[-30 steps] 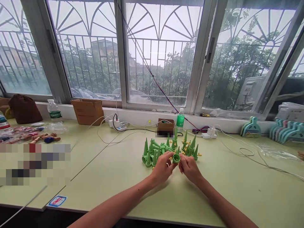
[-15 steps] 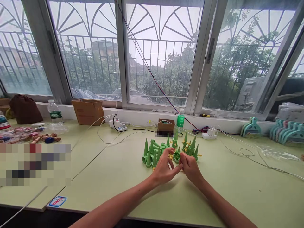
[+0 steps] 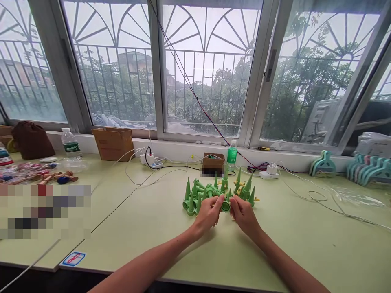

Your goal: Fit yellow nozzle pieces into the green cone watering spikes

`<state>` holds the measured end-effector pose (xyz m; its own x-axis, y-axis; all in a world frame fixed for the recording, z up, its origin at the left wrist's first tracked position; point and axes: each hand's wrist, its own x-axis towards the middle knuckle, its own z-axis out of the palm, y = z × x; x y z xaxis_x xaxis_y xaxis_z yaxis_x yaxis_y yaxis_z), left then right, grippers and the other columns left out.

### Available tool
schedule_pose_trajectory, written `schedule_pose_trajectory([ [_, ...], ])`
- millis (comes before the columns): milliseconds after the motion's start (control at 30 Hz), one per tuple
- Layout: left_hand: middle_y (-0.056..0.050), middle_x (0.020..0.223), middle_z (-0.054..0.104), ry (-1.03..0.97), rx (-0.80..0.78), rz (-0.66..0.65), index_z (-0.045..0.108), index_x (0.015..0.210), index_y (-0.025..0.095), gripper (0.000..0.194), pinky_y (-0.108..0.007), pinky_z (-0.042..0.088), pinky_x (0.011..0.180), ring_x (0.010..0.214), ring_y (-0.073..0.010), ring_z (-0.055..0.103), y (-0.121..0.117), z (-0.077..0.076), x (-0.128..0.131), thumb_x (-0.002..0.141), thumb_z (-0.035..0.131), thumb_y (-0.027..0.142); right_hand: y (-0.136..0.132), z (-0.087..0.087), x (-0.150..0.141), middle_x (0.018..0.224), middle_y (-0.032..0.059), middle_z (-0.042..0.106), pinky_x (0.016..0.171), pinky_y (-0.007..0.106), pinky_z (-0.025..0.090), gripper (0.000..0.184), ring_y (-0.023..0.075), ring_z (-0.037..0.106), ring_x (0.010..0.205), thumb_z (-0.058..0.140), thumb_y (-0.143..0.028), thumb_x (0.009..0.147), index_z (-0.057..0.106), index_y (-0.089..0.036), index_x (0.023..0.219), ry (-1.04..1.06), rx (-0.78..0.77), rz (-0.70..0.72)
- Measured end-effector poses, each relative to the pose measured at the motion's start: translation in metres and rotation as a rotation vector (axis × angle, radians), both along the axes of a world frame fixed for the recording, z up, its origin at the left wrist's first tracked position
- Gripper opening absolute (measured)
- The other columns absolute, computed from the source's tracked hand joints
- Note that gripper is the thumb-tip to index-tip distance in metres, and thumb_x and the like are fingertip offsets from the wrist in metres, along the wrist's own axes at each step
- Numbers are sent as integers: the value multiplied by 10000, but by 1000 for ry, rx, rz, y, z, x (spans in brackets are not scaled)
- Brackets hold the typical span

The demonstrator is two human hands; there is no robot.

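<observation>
Between my two hands is a green plastic watering spike (image 3: 225, 206), its round open end facing me. My left hand (image 3: 209, 213) is closed at its left side, thumb laid along the top and fingers curled beneath. My right hand (image 3: 244, 213) pinches at the right side of the same spike; its fingertips are partly hidden. Just behind the hands, several more green spikes (image 3: 191, 205) stand upright or lie in a cluster. Some at the right carry small yellow valves (image 3: 257, 199).
A green-labelled bottle (image 3: 232, 154) and a small cardboard box (image 3: 213, 159) stand behind the cluster. White cables (image 3: 317, 199) trail across the table at right, near teal hangers (image 3: 324, 165). Wooden toys (image 3: 62, 178) and a larger box (image 3: 113, 144) are at left.
My left hand has closed its spread fingers and come against the spike's left side. The spike's open end has dropped slightly. My right hand stays almost in place.
</observation>
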<state>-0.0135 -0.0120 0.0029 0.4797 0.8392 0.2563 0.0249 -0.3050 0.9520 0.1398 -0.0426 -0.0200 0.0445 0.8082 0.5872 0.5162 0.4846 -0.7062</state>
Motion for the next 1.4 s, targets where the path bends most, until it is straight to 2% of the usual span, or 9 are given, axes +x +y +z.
schedule_pose_trajectory([
  [133, 2, 540, 497, 30, -166, -168, 519, 614, 137, 662, -209, 280, 332, 341, -67, 408, 1, 0, 0, 852, 328, 724, 0, 0, 0, 529, -28, 475, 486, 236, 340, 422, 113, 431, 467, 332, -440, 995, 403, -215, 645, -5, 14, -4],
  [233, -13, 645, 540, 5, -247, -275, 547, 711, 126, 637, -210, 330, 328, 355, -71, 450, 1, 1, -1, 856, 341, 711, 0, 1, 0, 521, -33, 468, 489, 240, 344, 411, 117, 435, 464, 329, -439, 995, 397, -219, 655, -8, 11, -2],
  [300, -7, 663, 537, -14, -261, -293, 552, 754, 126, 603, -204, 335, 326, 356, -67, 451, 2, 2, -2, 859, 372, 691, -1, 2, 0, 519, -34, 464, 488, 242, 345, 408, 119, 436, 463, 327, -442, 994, 394, -221, 659, -10, 7, 1],
  [567, -4, 708, 523, -49, -214, -278, 558, 763, 127, 516, -187, 335, 347, 382, -45, 443, 0, 4, -4, 854, 476, 627, 0, 2, -1, 531, -36, 466, 523, 252, 371, 376, 130, 467, 493, 295, -418, 1006, 395, -223, 700, -29, -1, 37],
  [733, 21, 573, 494, -42, -154, -237, 552, 744, 137, 483, -191, 315, 367, 371, -58, 421, 3, 0, -4, 859, 495, 602, 0, 1, 0, 570, -21, 515, 533, 252, 377, 370, 130, 486, 512, 290, -416, 1011, 424, -216, 729, -31, -19, 70],
  [867, 62, 472, 425, -44, -84, -195, 481, 695, 167, 442, -192, 298, 379, 348, -64, 403, 5, -3, -5, 875, 499, 571, 0, 0, 1, 573, -24, 510, 525, 247, 369, 379, 122, 468, 501, 289, -416, 1012, 437, -212, 729, -30, -29, 84],
  [1033, 88, 470, 368, -39, -7, -157, 372, 655, 193, 451, -184, 277, 370, 352, -66, 421, 4, -1, -5, 860, 533, 560, 1, -1, 1, 549, -35, 477, 524, 245, 357, 398, 118, 443, 494, 290, -422, 1011, 414, -216, 693, -33, -14, 84],
  [1233, 100, 471, 366, 7, 26, -147, 389, 715, 200, 434, -184, 285, 363, 346, -71, 426, 2, -1, -5, 841, 535, 588, -1, 0, 0, 517, -39, 459, 512, 242, 347, 431, 115, 423, 471, 289, -447, 1007, 390, -220, 655, -15, -18, 74],
  [1400, 93, 509, 402, 48, 65, -107, 455, 818, 188, 377, -183, 279, 354, 358, -71, 419, 2, -3, -5, 813, 589, 539, 1, 0, 1, 486, -38, 444, 473, 231, 345, 470, 110, 413, 437, 286, -487, 997, 374, -221, 620, 39, -41, 58],
])
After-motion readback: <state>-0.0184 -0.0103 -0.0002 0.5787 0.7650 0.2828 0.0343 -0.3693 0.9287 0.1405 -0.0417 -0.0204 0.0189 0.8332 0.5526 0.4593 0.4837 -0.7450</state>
